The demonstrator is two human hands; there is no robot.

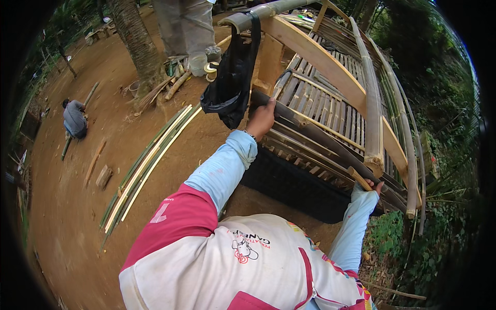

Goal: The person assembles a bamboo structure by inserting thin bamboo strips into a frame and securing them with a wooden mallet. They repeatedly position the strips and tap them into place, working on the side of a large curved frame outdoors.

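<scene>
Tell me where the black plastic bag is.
In the head view, the black plastic bag hangs from a bamboo pole at upper centre, just left of the left hand gripping the dark plank.

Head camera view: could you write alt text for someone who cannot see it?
Seen from above, a person's left hand and right hand grip a long dark bamboo slat on a slatted bamboo platform. A black plastic bag hangs nearby; split bamboo strips lie on bare earth.
</scene>
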